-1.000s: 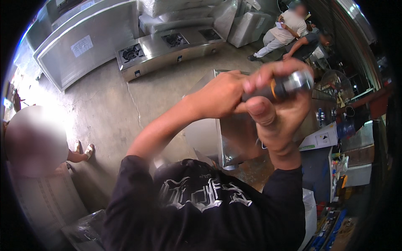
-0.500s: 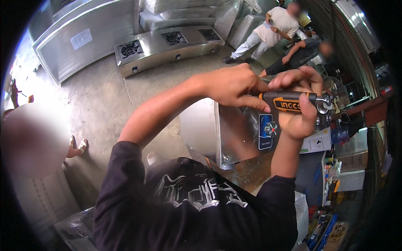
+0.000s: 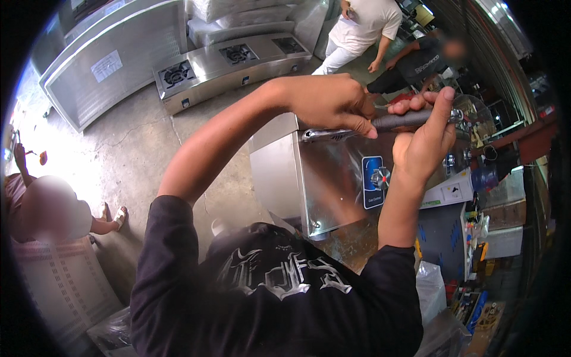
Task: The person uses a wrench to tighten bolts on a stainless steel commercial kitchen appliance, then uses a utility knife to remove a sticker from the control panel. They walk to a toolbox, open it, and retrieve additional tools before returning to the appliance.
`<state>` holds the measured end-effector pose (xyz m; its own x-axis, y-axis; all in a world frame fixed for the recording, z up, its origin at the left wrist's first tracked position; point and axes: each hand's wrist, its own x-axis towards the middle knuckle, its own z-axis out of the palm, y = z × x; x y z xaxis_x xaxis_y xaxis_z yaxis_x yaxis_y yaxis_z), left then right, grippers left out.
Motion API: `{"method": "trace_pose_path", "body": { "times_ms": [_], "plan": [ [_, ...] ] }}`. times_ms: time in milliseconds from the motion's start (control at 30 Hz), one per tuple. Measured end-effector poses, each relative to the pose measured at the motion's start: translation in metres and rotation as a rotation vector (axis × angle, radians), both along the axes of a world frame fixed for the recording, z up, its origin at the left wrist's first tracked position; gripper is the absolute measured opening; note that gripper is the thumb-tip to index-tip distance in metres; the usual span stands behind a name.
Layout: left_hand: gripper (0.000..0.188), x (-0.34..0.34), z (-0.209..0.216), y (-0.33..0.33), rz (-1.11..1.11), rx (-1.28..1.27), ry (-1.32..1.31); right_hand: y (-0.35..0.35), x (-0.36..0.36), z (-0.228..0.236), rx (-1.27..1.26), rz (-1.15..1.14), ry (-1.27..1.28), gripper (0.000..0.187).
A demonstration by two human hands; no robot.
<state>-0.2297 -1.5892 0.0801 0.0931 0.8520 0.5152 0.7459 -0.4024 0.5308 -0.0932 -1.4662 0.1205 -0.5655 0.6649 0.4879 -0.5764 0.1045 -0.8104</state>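
Both my hands are at a hand tool (image 3: 399,122) with a dark grip and bare silver metal ends; its exact kind I cannot make out. My left hand (image 3: 342,107) is closed, pinching the tool between thumb and fingers near its slotted silver end. Around the grip's other end curl the fingers of my right hand (image 3: 423,140), thumb pointing up. The tool lies roughly level above a stainless steel appliance (image 3: 324,178), whose front bears a control knob (image 3: 380,178) on a blue label.
A three-burner steel stove (image 3: 232,62) stands on the floor beyond. Two people, one in a light shirt (image 3: 372,21) and one in dark clothes (image 3: 416,65), are at the far right. Another person (image 3: 98,220) is at left. Tools and boxes (image 3: 476,315) crowd the right side.
The tool has turned in my hands: its orange marking faced me before, and now a slotted silver end shows at left. The person in the light shirt has moved closer.
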Motion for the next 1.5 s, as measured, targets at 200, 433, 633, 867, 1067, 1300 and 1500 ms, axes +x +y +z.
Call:
{"method": "trace_pose_path", "body": {
  "times_ms": [200,433,633,867,1067,1300,1500],
  "plan": [
    [0.046,-0.002,-0.009,0.012,-0.062,-0.043,-0.217,0.028,-0.007,-0.012,0.011,0.183,0.067,0.020],
    [0.049,-0.004,-0.007,0.016,0.026,-0.109,-0.202,0.052,-0.028,-0.002,0.201,1.019,0.206,0.031],
    [0.045,0.009,-0.019,0.005,0.232,0.110,-0.228,0.013,-0.004,-0.002,0.051,0.254,-0.041,0.039],
    [0.061,0.007,-0.010,0.000,0.345,0.071,-0.227,0.023,-0.044,0.001,-0.005,0.592,0.025,0.053],
    [0.048,-0.022,-0.008,-0.002,-0.120,-0.144,-0.360,0.012,-0.076,0.009,0.190,1.131,-0.003,0.063],
    [0.044,-0.030,-0.029,-0.019,-0.585,-0.208,-0.487,-0.015,-0.076,0.024,0.678,1.527,0.006,0.078],
    [0.055,0.001,-0.030,-0.017,-0.209,0.041,-0.249,-0.044,0.013,0.012,0.671,0.402,-0.217,0.100]
  ]
}}
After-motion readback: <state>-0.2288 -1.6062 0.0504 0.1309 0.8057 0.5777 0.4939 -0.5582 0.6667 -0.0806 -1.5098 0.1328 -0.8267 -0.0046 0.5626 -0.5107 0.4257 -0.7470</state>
